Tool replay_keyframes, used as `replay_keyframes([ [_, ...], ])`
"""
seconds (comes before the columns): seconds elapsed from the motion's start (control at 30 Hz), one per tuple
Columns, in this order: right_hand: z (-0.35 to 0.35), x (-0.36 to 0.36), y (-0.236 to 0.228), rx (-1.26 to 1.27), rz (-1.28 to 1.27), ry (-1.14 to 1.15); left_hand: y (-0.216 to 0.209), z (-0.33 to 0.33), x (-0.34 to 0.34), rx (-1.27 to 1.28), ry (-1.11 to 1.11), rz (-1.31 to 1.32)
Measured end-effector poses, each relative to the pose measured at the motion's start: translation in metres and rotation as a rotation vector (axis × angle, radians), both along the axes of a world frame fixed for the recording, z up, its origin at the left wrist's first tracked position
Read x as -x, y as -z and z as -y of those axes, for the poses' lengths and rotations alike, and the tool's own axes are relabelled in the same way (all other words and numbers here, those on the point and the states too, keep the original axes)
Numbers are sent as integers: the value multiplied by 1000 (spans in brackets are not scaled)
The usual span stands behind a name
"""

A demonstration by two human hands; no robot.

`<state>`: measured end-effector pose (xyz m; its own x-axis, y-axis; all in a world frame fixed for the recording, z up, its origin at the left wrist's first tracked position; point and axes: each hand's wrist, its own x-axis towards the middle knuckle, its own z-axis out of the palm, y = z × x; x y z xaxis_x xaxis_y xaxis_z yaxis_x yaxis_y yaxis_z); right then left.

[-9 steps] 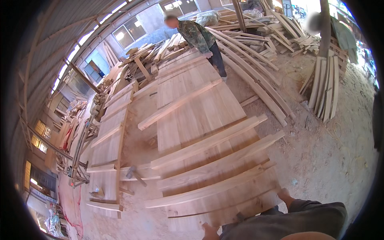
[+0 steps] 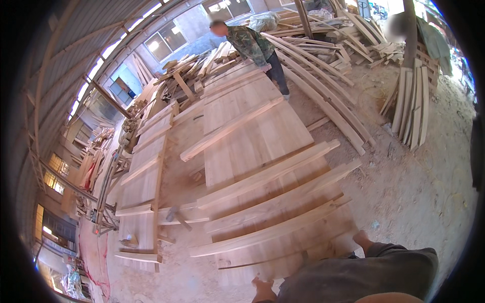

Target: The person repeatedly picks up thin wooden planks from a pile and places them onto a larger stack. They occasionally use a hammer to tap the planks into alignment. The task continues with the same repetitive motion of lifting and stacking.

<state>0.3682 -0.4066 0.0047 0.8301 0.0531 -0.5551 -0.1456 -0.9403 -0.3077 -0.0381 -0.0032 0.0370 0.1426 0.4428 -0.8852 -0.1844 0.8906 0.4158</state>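
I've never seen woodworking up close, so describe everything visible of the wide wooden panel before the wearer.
The wide panel is pale and looks like wood, with strips of varying tone running lengthwise. It lies flat, stretching toward a co-worker at its far end. Pale beams lie across it, some jutting past its edges. Dark bands near them leave unclear whether it is one piece. The left hand and right hand are at its near end; blur hides their contact.

Upper garment [image 2: 336,278]: dark grey, loose cloth
Right sleeve [image 2: 391,251]: dark grey, long, creased
Left hand [image 2: 263,288]: bare
Right hand [image 2: 361,238]: bare
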Motion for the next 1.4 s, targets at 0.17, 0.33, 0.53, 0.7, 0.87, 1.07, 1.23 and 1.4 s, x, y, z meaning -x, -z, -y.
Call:
replay_keyframes([
  [0.17, 0, 18, 2, 37, -91, -59, -31, 23, 26, 131, -291, -176],
  [0.33, -1, -7, 20, 13, -60, -179, -3, 6, 34, 129, -172, -57],
  [0.53, -13, 9, -33, -44, -33, 35, -2, 3, 37, 91, -22, -62],
  [0.7, -11, 3, -42, -60, -46, 12, -12, 9, 15, -83, 141, -254],
  [0.87, 0, -7, -28, 18, -83, 2, -37, 29, -14, -331, 351, -489],
  [1.07, -13, -11, -30, -12, -72, -20, -20, 1, -8, -336, 528, -552],
  [1.23, -8, -6, -49, 2, -80, 47, -35, 13, -28, -192, 361, -579],
  [1.4, -19, -3, -61, -2, -84, 30, -46, 9, -27, -127, 295, -558],
])
